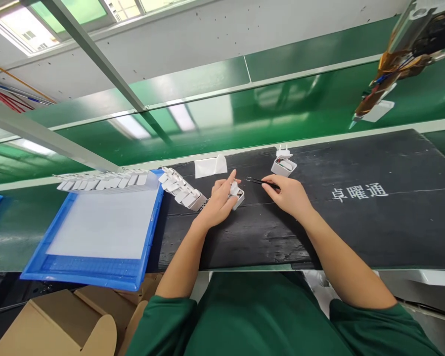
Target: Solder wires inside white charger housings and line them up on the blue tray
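My left hand point(218, 201) holds a small white charger casing point(239, 196) with its lid raised, over the black mat. Black tweezers point(257, 181) are pinched in my right hand point(287, 194), their tips pointing left toward that casing without touching it. Behind my right hand stands another open white charger point(284, 164) with its plug prongs up. A slanting row of open white chargers point(181, 189) lies left of my left hand. At the mat's back edge is a white sheet of paper point(210, 166).
A blue tray point(148, 237) on the left holds white sheeting, with more white chargers point(107, 181) along its back. A nozzle-tipped device point(378, 89) hangs at the upper right. Cardboard boxes point(59, 316) stand below the bench at the lower left.
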Demonstrator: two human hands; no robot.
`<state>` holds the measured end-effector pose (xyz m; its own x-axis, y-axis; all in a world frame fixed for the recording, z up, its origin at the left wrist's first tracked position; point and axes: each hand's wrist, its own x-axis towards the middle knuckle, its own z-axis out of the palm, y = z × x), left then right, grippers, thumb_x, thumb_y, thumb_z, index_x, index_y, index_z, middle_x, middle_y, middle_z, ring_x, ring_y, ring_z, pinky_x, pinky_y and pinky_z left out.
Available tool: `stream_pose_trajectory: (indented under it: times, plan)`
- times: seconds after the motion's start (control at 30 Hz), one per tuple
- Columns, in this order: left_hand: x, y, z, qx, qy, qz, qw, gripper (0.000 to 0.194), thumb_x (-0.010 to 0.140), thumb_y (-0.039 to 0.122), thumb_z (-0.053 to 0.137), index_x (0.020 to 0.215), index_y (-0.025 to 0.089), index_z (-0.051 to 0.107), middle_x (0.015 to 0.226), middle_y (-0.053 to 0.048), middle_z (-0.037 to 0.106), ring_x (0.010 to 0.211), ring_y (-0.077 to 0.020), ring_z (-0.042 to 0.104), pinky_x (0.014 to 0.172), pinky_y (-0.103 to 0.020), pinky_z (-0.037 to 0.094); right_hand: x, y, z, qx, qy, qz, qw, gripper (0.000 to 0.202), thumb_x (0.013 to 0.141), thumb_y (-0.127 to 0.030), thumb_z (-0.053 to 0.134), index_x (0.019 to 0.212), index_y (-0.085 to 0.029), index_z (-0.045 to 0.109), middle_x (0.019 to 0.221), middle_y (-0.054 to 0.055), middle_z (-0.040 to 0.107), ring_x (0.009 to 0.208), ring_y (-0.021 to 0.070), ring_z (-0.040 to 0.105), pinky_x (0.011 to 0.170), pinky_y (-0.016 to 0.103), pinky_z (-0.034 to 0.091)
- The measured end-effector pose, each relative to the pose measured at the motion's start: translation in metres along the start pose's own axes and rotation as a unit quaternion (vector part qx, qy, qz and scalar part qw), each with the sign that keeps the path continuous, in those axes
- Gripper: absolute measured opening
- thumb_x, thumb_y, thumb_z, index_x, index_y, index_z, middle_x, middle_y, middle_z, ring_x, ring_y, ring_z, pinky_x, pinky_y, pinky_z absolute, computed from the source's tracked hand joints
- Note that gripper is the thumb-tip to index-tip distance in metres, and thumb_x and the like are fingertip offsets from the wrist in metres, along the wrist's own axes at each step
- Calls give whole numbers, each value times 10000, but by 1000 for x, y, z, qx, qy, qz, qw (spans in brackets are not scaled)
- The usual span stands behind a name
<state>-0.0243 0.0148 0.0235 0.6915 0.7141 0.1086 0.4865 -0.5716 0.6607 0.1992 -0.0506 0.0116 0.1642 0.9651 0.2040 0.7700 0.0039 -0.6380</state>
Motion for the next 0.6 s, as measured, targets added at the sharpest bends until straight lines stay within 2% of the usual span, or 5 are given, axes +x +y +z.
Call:
stream_pose_trajectory:
  times: [0.07,0.13,0.3,0.47,0.6]
  plan:
    - [-4,2,-3,7,-13,9,1000,575,971,230,378,1537,194,280,1390,-100,580,1237,-220,488,1109,-443,375,0,-1,1,47,-9,17,999,196,869,-309,556,959,-198,690,942,81,772,863,238,734,682,344,573]
    - [-6,3,-1,17,-2,14,1000,507,992,274,391,1489,181,372,1321,-109,628,1196,-217,534,1065,-405,424,0,-3,7,146,-31,55,987,222,865,-357,561,983,-197,659,944,86,754,840,234,735,618,333,592]
    - [-3,5,11,13,61,-54,997,306,920,347,583,1177,180,589,1136,-96,708,1030,-221,665,912,-350,511,-4,-9,36,394,-132,133,900,305,829,-464,605,1004,-222,543,991,73,720,832,216,744,562,318,632]
    - [-4,9,20,-25,82,-102,991,293,899,368,616,1127,202,541,1102,-78,723,907,-197,707,802,-311,536,-5,-11,47,454,-164,169,859,321,828,-477,605,997,-237,476,935,40,726,737,178,744,565,297,626]
    - [-6,9,29,53,76,-89,992,312,940,355,551,1200,184,525,1177,-126,695,1008,-240,694,852,-371,544,-5,-9,43,422,-167,151,878,285,861,-467,554,1006,-238,466,937,46,728,704,176,734,554,302,617]
